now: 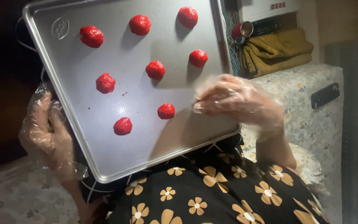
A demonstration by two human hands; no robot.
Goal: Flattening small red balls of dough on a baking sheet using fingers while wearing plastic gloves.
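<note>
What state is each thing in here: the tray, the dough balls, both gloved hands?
Baking tray: tilted on the lap, partly filled.
Red dough balls: eight, spaced apart on the tray.
Left hand: gloved, gripping the tray's edge.
Right hand: gloved, fingers curled over the tray, blurred.
Towel: folded.

A home interior: floral-patterned upholstery [307,108], folded towel [276,52], metal cup [243,30], and baking tray [83,120] resting on a lap.

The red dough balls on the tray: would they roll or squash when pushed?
The red dough balls look soft and lumpy, so they would probably dent. They sit slightly flattened on the metal tray, so they likely stick rather than roll.
</note>
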